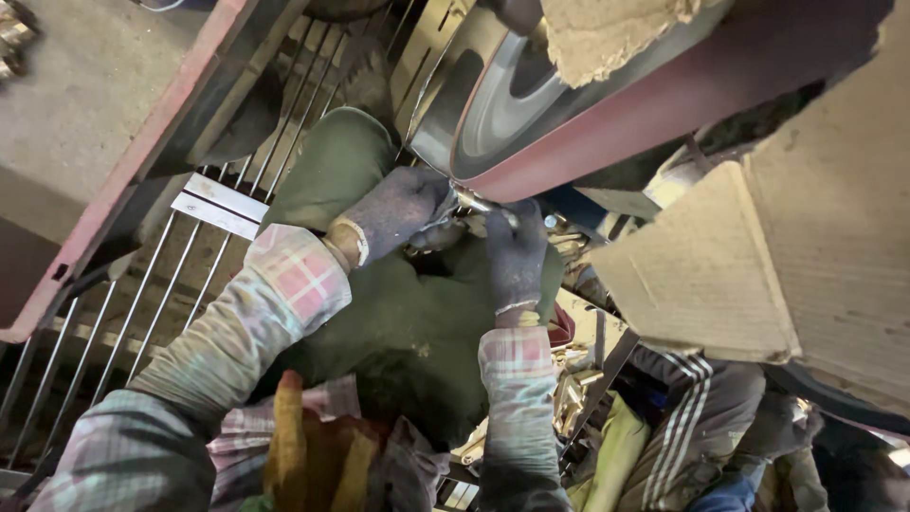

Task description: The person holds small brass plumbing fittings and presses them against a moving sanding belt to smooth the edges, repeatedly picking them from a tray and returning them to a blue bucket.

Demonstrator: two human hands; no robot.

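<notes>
Both my hands wear dark grey knit gloves over plaid sleeves. My left hand (396, 210) and my right hand (517, 254) pinch a small shiny metal piece (477, 201) between them and press it against the reddish-brown sanding belt (607, 128) that runs around a large grey wheel (493, 104). The piece is mostly hidden by my fingers. My knees in dark green trousers (398, 322) lie under my hands.
Cardboard guards (758, 256) flank the belt on the right and above. A red metal frame edge (142, 161) and a grille of thin rods (152, 303) lie to the left. Another person's striped trouser leg (697, 417) is at the lower right, beside scattered metal parts (573, 379).
</notes>
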